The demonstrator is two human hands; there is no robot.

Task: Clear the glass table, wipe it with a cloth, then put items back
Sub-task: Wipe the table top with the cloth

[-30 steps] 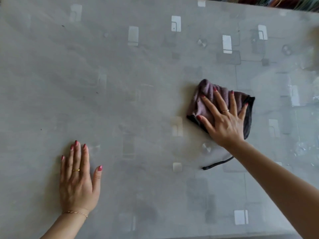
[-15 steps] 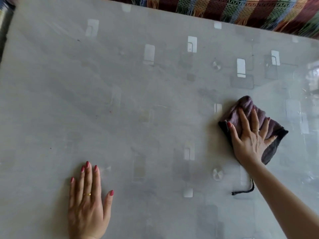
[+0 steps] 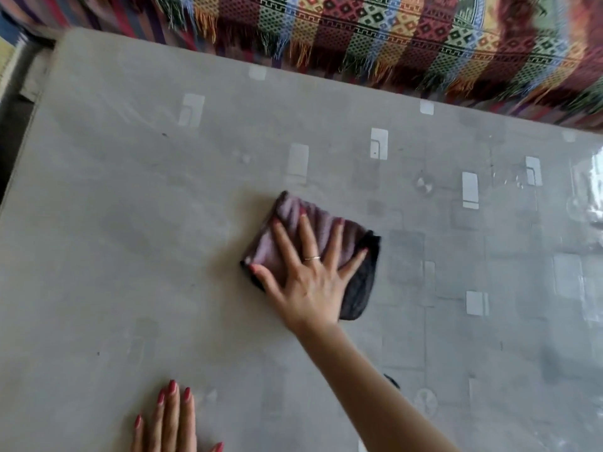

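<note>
Purple cloth (image 3: 295, 236) lies bunched near the middle of the glass table (image 3: 130, 223), and your right hand (image 3: 310, 275) presses it flat with fingers spread straight. Your left hand (image 3: 173, 422) rests at the near edge, fingers straight on the glass. Beyond the far edge hangs a striped, fringed blanket (image 3: 391, 34).

Cloth (image 3: 295, 230) lies on glass table (image 3: 130, 223), near centre. Right hand (image 3: 310, 272) flat on top of cloth, fingers spread. Left hand (image 3: 171, 422) flat on table at near edge, left of right forearm. Fringed woven blanket (image 3: 391, 37) behind table's far edge.
</note>
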